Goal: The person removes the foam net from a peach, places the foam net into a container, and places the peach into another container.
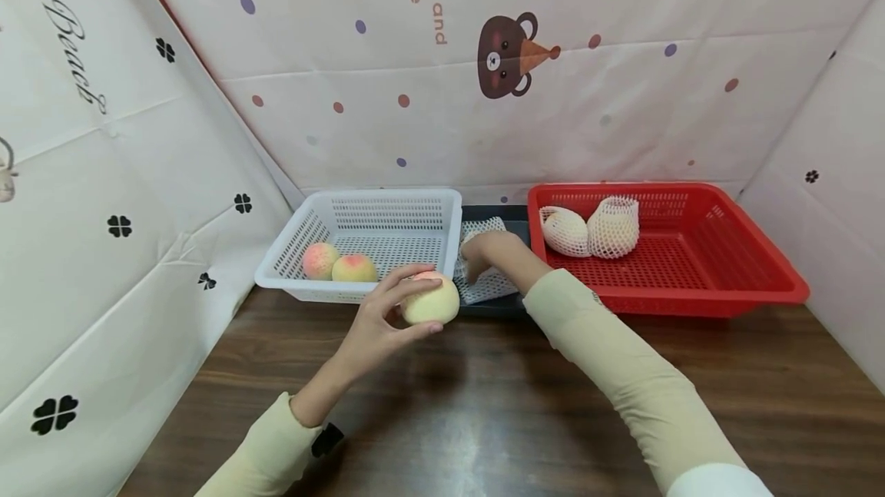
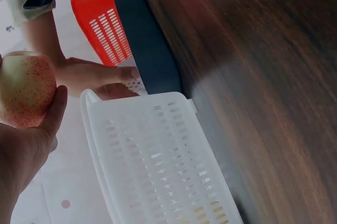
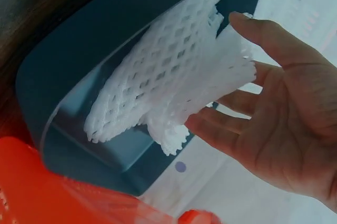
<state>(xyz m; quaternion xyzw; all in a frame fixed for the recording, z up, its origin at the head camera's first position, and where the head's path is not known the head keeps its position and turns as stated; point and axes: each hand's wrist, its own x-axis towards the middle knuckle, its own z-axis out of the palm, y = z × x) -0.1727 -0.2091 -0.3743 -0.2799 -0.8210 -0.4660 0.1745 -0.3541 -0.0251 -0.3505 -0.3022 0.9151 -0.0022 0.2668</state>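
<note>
My left hand (image 1: 373,328) holds a pale yellow peach (image 1: 434,302) with a red blush, thumb below and fingers over it, in front of the white basket's near right corner. In the left wrist view the peach (image 2: 27,89) shows its red speckled side. My right hand (image 1: 494,247) reaches into a dark tray (image 1: 516,214) between two baskets. There, white foam net sleeves (image 1: 492,288) lie in a pile. The right wrist view has the thumb spread from the fingers at the end of a foam net sleeve (image 3: 158,71); some fingertips are hidden behind it.
The white basket (image 1: 276,282) at left contains two peaches (image 1: 354,269). At right, a red basket (image 1: 747,299) holds two fruits in foam nets (image 1: 614,228). A dark wooden table (image 1: 442,405) lies in front, and printed cloth (image 1: 442,128) hangs behind.
</note>
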